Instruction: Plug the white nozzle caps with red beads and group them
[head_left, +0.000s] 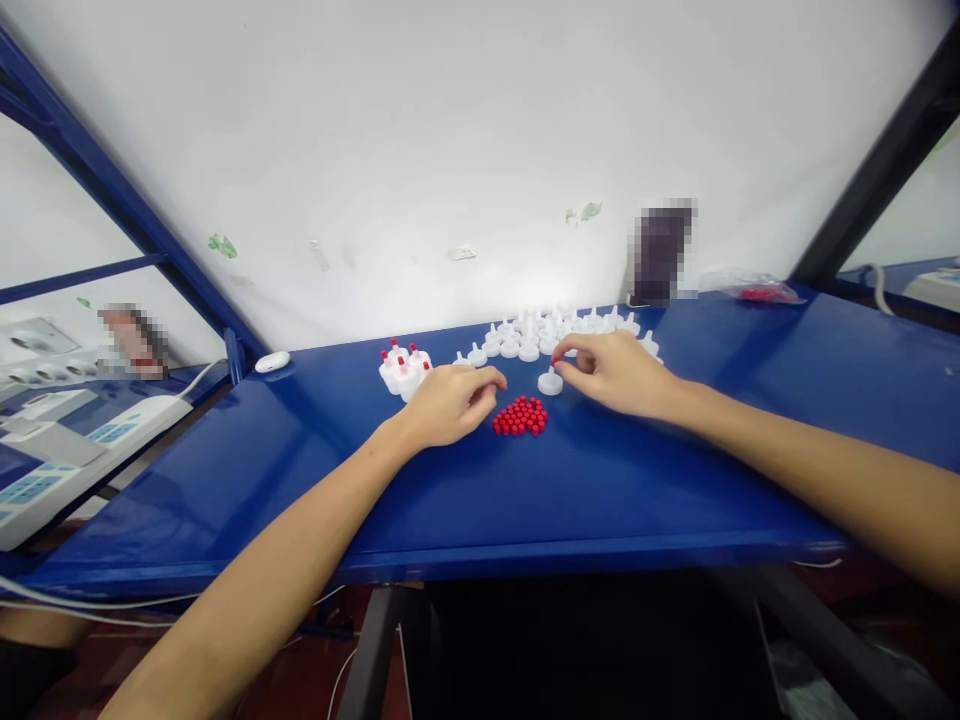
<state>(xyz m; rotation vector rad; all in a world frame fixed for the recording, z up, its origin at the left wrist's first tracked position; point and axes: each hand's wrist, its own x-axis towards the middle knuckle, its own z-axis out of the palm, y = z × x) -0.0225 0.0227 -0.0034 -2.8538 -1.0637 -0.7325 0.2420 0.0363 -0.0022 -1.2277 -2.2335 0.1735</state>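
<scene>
My right hand [611, 370] pinches a small red cap [555, 362] at the tip of a white nozzle lid [550, 384], which stands upright on the blue table. Just left of the loose red caps [520, 416], my left hand [454, 402] hovers with thumb and fingers curled together; whatever it may hold is hidden. Beyond its wrist stand several white nozzle lids with red tips [405, 372], grouped closely and partly covered by the hand. Many plain white nozzle lids [529, 345] stand upright behind both hands, some hidden by my right hand.
The blue table [480, 510] meets a white wall at the back. A white oval case [272, 362] lies at the left. At the back right are a blurred dark upright object [661, 252] and a clear bag with red pieces [765, 292]. Power strips [97, 450] sit farther left.
</scene>
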